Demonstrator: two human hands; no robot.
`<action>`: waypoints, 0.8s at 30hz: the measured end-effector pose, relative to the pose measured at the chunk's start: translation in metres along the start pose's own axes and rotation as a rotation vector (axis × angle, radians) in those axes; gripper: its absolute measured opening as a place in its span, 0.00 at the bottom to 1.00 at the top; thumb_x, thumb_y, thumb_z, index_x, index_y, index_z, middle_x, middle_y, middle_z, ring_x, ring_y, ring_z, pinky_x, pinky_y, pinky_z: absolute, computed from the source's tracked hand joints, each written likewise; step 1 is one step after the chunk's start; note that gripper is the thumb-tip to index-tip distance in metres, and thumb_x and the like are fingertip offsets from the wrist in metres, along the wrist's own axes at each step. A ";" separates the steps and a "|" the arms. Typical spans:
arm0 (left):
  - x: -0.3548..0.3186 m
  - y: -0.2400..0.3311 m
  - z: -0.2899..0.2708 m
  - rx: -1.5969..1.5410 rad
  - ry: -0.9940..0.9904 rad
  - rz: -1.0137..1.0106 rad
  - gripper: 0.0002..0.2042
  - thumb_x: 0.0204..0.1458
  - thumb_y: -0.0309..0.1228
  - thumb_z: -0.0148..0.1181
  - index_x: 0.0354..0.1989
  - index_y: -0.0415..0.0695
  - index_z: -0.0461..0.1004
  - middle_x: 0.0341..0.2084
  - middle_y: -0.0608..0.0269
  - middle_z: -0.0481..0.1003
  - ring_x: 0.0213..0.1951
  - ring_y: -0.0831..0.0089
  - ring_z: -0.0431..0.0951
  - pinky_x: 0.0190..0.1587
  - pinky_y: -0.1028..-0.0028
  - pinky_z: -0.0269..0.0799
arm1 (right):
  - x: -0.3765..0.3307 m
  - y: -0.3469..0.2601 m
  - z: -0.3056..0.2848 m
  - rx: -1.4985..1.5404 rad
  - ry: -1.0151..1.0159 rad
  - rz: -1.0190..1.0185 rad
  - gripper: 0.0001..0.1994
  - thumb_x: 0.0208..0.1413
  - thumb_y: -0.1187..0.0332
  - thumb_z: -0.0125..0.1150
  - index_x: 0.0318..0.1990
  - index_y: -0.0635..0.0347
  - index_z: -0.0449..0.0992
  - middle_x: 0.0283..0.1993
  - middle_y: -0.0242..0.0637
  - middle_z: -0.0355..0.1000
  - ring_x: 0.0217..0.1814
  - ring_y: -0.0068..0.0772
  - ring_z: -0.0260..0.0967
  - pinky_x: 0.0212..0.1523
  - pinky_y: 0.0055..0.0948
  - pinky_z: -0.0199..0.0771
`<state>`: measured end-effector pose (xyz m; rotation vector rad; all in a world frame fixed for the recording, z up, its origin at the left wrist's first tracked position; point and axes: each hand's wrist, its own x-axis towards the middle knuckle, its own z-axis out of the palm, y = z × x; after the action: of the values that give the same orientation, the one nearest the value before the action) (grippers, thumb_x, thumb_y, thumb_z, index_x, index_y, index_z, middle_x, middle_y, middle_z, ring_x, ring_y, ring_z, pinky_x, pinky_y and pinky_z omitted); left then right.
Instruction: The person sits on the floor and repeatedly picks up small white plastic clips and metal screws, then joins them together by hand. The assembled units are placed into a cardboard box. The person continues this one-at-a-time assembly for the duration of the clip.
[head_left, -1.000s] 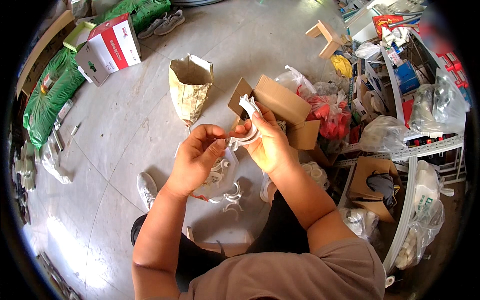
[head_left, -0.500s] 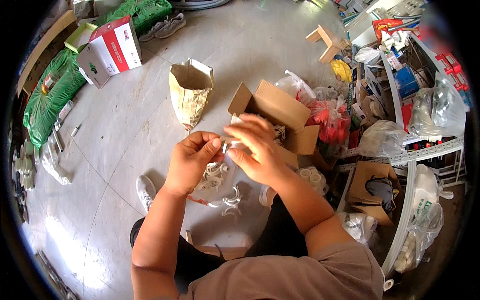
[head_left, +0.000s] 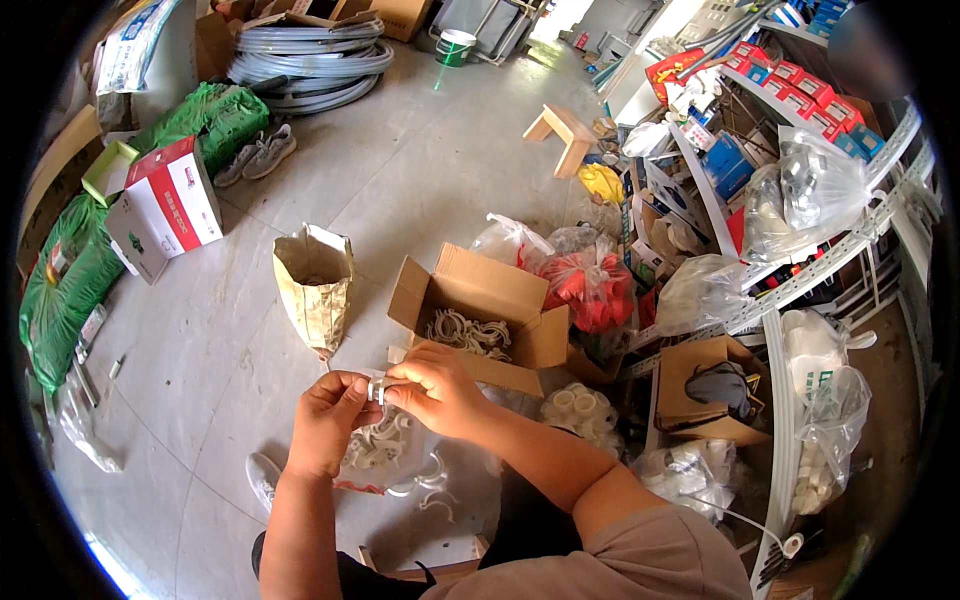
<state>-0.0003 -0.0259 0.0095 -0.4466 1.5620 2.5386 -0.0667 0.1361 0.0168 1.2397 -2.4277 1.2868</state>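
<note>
Between my two hands is a small white plastic clip [head_left: 376, 391], pinched by the fingertips from both sides. My left hand [head_left: 328, 418] grips its left edge with thumb and forefinger. My right hand [head_left: 435, 388] closes on its right side, fingers bent over it. Below them a clear bag [head_left: 368, 462] of white curved plastic clips lies on the floor, partly hidden by my hands. Several loose C-shaped clips [head_left: 434, 484] are beside it. Just beyond my right hand, an open cardboard box [head_left: 480, 290] holds many similar curved clips [head_left: 468, 335].
An open paper sack [head_left: 315, 285] stands ahead on the left. Bags of red parts [head_left: 590, 290] and white rings [head_left: 582, 412] lie right of the box. Cluttered metal shelving [head_left: 780, 300] lines the right side. A small wooden stool [head_left: 562, 135] stands farther off.
The view has tilted up and turned right, so the box's contents now show. My right hand, raised with spread fingers before, has come down and closed on the small clip.
</note>
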 end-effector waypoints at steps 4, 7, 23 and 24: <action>-0.003 0.004 -0.006 0.040 -0.011 -0.043 0.07 0.53 0.30 0.50 0.31 0.38 0.68 0.23 0.65 0.71 0.23 0.78 0.71 0.30 0.79 0.71 | 0.001 -0.009 0.004 0.060 0.009 0.063 0.07 0.41 0.68 0.60 0.25 0.63 0.72 0.23 0.38 0.69 0.28 0.40 0.65 0.33 0.35 0.61; -0.003 0.003 -0.012 0.085 -0.031 -0.029 0.06 0.53 0.29 0.51 0.30 0.38 0.68 0.23 0.65 0.70 0.22 0.79 0.70 0.29 0.80 0.70 | 0.002 -0.013 0.004 0.044 0.014 0.034 0.07 0.40 0.70 0.61 0.25 0.63 0.72 0.23 0.38 0.69 0.28 0.40 0.64 0.32 0.34 0.62; -0.006 -0.003 0.001 0.046 -0.068 0.314 0.02 0.50 0.20 0.50 0.31 0.39 0.67 0.26 0.66 0.70 0.26 0.79 0.69 0.32 0.80 0.67 | -0.007 -0.010 0.006 0.433 -0.032 0.396 0.09 0.47 0.67 0.58 0.28 0.66 0.71 0.25 0.40 0.66 0.27 0.34 0.64 0.28 0.29 0.62; -0.007 -0.001 0.002 0.020 -0.082 0.350 0.02 0.49 0.20 0.50 0.31 0.39 0.67 0.26 0.66 0.70 0.27 0.79 0.69 0.33 0.79 0.67 | -0.007 -0.011 0.007 0.512 -0.027 0.440 0.10 0.48 0.67 0.58 0.29 0.66 0.71 0.26 0.39 0.66 0.27 0.31 0.64 0.28 0.28 0.63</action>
<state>0.0059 -0.0231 0.0114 -0.0670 1.7662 2.7432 -0.0531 0.1320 0.0164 0.8172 -2.5708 2.1250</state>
